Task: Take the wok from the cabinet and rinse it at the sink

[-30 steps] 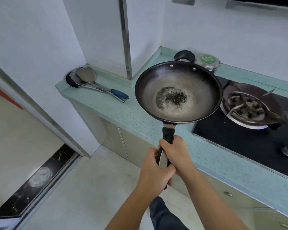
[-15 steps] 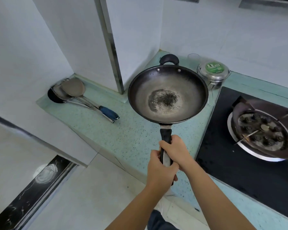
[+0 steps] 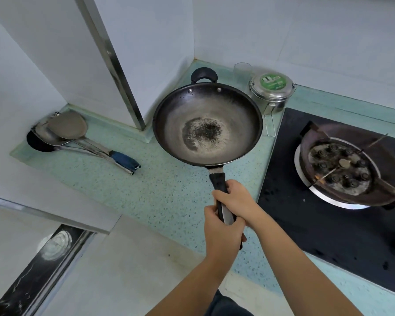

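Both hands, left hand and right hand, clench the wok handle at frame centre; swinging risks striking the steel tin.

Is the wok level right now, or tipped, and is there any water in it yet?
Roughly level, mouth up. The wok holds no visible water, only a dark speckled patch at its bottom. Both hands, left and right, grip its long handle.
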{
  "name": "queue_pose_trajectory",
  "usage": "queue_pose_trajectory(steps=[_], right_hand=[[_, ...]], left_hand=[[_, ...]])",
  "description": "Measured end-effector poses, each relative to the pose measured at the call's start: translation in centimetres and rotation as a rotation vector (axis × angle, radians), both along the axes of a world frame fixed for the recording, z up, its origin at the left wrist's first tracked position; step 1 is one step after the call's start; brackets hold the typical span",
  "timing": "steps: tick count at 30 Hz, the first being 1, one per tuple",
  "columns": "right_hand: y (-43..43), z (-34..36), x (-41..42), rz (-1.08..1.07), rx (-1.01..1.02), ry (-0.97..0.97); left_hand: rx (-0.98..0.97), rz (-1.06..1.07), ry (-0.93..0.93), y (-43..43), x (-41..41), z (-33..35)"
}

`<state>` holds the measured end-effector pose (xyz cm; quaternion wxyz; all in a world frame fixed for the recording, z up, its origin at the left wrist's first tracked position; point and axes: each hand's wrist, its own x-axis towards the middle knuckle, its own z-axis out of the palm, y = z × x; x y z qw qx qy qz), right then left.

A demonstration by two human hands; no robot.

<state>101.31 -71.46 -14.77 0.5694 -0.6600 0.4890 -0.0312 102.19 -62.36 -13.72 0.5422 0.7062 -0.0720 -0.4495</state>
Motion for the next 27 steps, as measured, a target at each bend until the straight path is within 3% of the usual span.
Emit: queue_pose_trajectory(steps=[11,18,23,27], right_hand=[[-0.2,0.8,-0.8,-0.008,0.003,-0.034],[0.0,0.7,-1.4,-0.033,0.032,-0.064],[0.1,0.2,-1.9,-0.060,0.060,-0.108],[-0.3,0.3,-3.0,-0.062,0.046,-0.138]], left_hand=[[-0.011,-0.010,0.024,-0.4,-0.3,0.2],[-0.013,-0.135,0.041,0.4,0.3,0.5],[-0.021,-0.087,0.150,0.9,1.6,0.1],[0.046,-0.096,-0.054,0.4,2.7,0.0]])
